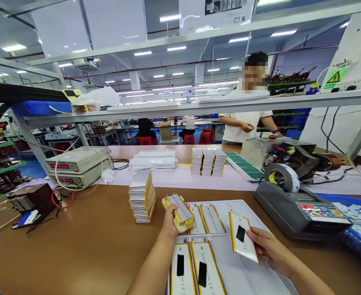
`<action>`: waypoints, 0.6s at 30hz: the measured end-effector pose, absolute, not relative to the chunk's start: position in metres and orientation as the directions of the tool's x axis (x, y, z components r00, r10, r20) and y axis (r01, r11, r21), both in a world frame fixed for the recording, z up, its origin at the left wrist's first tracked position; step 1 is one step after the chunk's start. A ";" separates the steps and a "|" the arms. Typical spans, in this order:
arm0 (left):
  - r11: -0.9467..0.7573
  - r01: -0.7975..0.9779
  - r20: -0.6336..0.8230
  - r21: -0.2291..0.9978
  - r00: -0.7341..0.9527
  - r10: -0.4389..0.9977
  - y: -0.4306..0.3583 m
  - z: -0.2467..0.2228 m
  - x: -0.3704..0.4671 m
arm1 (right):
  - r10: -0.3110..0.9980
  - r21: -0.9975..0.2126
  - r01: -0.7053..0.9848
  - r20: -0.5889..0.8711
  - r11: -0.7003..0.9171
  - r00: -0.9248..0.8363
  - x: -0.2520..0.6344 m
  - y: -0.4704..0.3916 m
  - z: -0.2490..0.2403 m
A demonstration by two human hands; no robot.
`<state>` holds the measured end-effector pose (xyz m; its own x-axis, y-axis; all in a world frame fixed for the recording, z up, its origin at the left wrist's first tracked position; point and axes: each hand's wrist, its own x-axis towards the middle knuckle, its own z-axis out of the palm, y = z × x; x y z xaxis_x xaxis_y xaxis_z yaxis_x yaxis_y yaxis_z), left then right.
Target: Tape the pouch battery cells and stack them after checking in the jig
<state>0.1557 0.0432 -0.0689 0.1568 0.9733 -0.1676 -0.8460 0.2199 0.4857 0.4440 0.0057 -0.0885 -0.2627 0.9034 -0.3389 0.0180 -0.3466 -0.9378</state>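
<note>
My left hand (169, 220) is closed around a pale yellow holder (180, 227) with a flat pouch battery (178, 205) lying on it, label up. Between the thumb and fingers of my right hand (268, 245), another white pouch battery (240, 248) with yellow edges is tilted over the tray; black tape (241, 233) is stuck on its face. The white tray (244, 213) below has two compartment rows. Several batteries (212, 219) lie in its far row, partly hidden by my left hand. Two taped batteries (182, 278) are in the near row, at the left.
A tall battery stack (141, 198) stands left of the tray, more stacks (208, 162) behind. At right are a tape dispenser (300, 213), a tape roll (281, 177) and a blue bin (358, 246). Metered boxes (77, 166) sit left. A person (244, 123) stands across the bench.
</note>
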 end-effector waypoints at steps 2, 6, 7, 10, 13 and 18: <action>0.234 -0.845 -0.175 0.480 0.169 0.970 0.042 -0.068 0.156 | 0.905 -0.939 -0.008 -0.330 -0.345 -0.268 0.444 0.003 -0.089; 0.214 -0.853 -0.147 0.475 0.162 0.976 0.041 -0.063 0.157 | 0.918 -0.950 -0.013 -0.297 -0.311 -0.263 0.445 0.000 -0.091; 0.210 -0.853 -0.138 0.477 0.163 0.977 0.041 -0.061 0.158 | 0.919 -0.953 -0.008 -0.291 -0.304 -0.267 0.446 0.000 -0.091; 0.229 -0.840 -0.138 0.492 0.184 0.973 0.041 -0.059 0.158 | 0.918 -0.955 -0.026 -0.276 -0.295 -0.285 0.448 0.002 -0.093; 0.228 -0.824 -0.151 0.519 0.174 0.973 0.043 -0.058 0.159 | 0.930 -0.957 -0.099 -0.235 -0.272 -0.284 0.450 0.002 -0.092; 0.183 -0.814 -0.128 0.551 0.134 0.983 0.048 -0.056 0.159 | 0.945 -0.958 -0.133 -0.218 -0.255 -0.242 0.453 0.004 -0.084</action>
<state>0.1593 0.0481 -0.0555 0.1338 0.9827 -0.1280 -0.8144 0.1826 0.5508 0.4525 0.0037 -0.0841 -0.2424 0.9454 -0.2180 -0.1330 -0.2550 -0.9578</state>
